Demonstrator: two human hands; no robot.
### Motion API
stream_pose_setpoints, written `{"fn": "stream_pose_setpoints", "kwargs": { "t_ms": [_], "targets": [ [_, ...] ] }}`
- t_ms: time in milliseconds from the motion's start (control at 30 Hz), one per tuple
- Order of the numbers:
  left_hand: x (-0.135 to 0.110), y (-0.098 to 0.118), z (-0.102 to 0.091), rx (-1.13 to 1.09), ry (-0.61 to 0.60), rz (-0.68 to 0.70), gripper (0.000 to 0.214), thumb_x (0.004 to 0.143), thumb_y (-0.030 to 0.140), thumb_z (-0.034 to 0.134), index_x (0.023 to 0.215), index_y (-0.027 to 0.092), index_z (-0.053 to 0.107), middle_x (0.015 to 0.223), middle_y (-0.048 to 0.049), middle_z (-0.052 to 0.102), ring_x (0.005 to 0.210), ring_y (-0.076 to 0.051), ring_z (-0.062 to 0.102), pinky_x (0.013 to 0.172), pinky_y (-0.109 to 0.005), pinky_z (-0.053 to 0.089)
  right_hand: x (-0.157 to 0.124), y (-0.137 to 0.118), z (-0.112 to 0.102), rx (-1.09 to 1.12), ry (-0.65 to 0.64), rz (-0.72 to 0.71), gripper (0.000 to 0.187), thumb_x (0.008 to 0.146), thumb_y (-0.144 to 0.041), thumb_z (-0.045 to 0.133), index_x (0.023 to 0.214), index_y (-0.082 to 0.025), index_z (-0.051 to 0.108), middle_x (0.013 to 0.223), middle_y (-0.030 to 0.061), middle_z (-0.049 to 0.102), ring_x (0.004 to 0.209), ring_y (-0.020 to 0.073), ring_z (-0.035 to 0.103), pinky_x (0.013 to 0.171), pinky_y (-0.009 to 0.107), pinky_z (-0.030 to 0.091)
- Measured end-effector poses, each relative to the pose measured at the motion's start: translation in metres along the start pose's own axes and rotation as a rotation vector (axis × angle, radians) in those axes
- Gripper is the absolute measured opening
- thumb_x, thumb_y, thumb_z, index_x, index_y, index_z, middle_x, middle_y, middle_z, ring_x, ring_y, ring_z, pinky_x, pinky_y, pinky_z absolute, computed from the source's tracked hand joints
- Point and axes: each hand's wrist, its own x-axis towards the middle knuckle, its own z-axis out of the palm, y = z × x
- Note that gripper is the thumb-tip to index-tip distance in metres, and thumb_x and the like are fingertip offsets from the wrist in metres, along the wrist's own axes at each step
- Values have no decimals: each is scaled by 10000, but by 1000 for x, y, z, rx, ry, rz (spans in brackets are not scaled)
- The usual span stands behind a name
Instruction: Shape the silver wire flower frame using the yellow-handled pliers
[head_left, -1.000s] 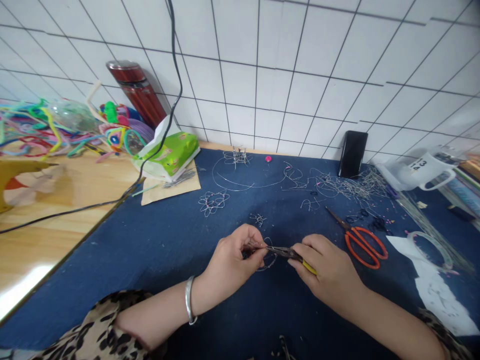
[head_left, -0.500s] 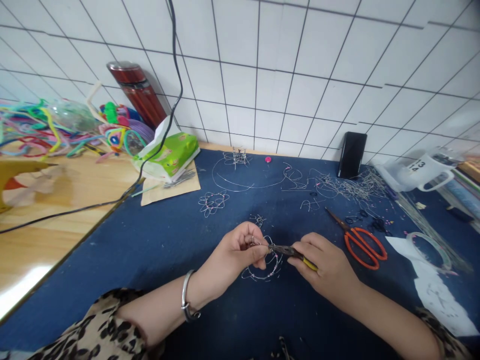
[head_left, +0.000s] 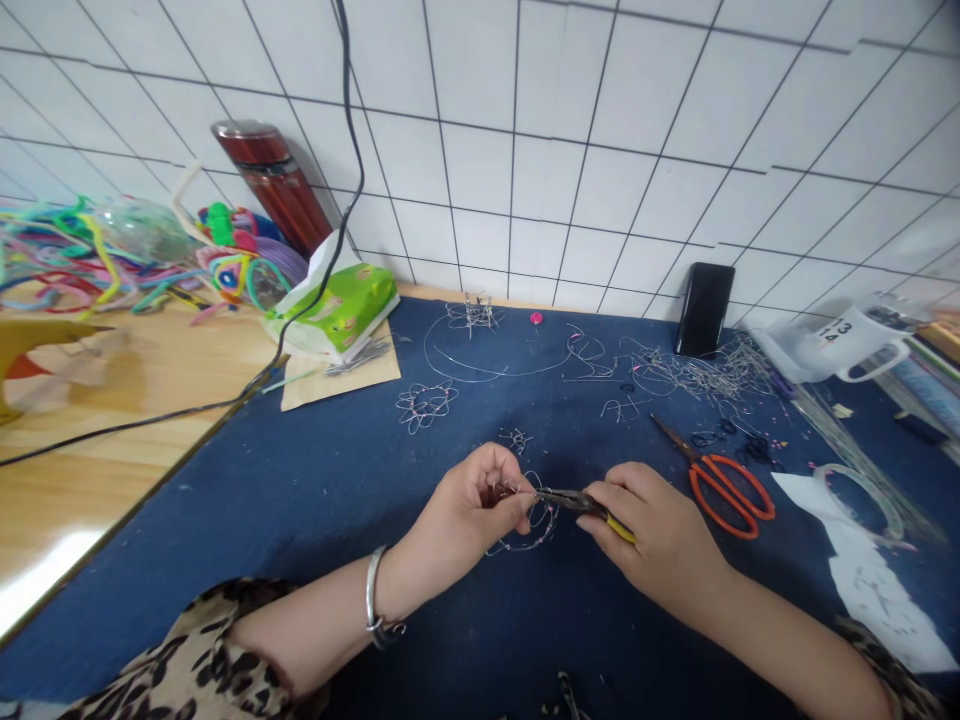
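Observation:
My left hand [head_left: 487,495] pinches a ring of thin silver wire with pink beads [head_left: 534,543], which hangs below the fingertips. Yellow-handled pliers [head_left: 574,500] are gripped in my right hand [head_left: 649,525]. Their jaws point left and meet the wire right at my left fingertips; what exactly they clamp is too small to make out. Just beyond my left hand lies a small piece of bent wire [head_left: 516,440]. A flower-shaped wire piece with beads [head_left: 427,406] rests farther back on the dark blue mat [head_left: 315,490].
Orange-handled scissors [head_left: 731,490] lie right of my right hand. Behind them are a heap of loose wire [head_left: 694,370], a leaning phone [head_left: 705,310] and a white mug [head_left: 859,340]. Back left stand a green tissue pack [head_left: 352,315] and a red thermos [head_left: 281,190]; a black cable [head_left: 352,130] hangs down.
The beaded ring has tilted and shifted slightly under my left fingers, so less of it shows. Both hands and the pliers stay almost in place.

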Motion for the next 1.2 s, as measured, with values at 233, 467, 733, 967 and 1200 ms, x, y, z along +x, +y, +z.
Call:
{"fn": "stream_pose_setpoints", "kwargs": {
  "t_ms": [233, 467, 733, 967, 1200],
  "targets": [
    [-1, 2, 0, 44, 20, 0, 130, 796, 146, 564, 814, 170, 437, 710, 24, 573, 578, -86, 568, 531, -200, 432, 1, -2, -2, -22, -18, 3, 165, 845, -289, 493, 925, -193, 601, 861, 59, 529, 805, 168, 509, 721, 319, 431],
    [-3, -2, 3, 49, 52, 34, 128, 800, 140, 550, 813, 176, 428, 721, 21, 571, 583, -86, 551, 544, -207, 440, -2, -3, -1, -20, -4, 14, 165, 852, -292, 486, 917, -191, 600, 853, 60, 528, 785, 161, 508, 703, 308, 432],
    [-6, -3, 7, 165, 151, 98, 131, 792, 153, 554, 790, 182, 426, 723, 15, 557, 596, -91, 548, 536, -201, 437, -2, -10, -3, -46, 38, 34, 163, 844, -292, 498, 906, -190, 610, 841, 64, 542, 780, 164, 529, 705, 306, 449],
    [-6, -4, 7, 274, 195, 137, 108, 774, 142, 549, 787, 181, 449, 710, 9, 571, 602, -106, 561, 551, -220, 459, -1, -11, -4, -32, 35, 32, 175, 850, -293, 484, 893, -183, 613, 822, 66, 548, 765, 160, 535, 701, 303, 458],
    [-5, -2, 5, 297, 173, 145, 103, 779, 151, 544, 791, 182, 447, 729, 0, 587, 610, -114, 583, 570, -236, 474, -2, -10, -3, 32, 27, 45, 174, 846, -297, 493, 919, -192, 610, 835, 62, 555, 751, 150, 536, 689, 288, 461]
  ]
}}
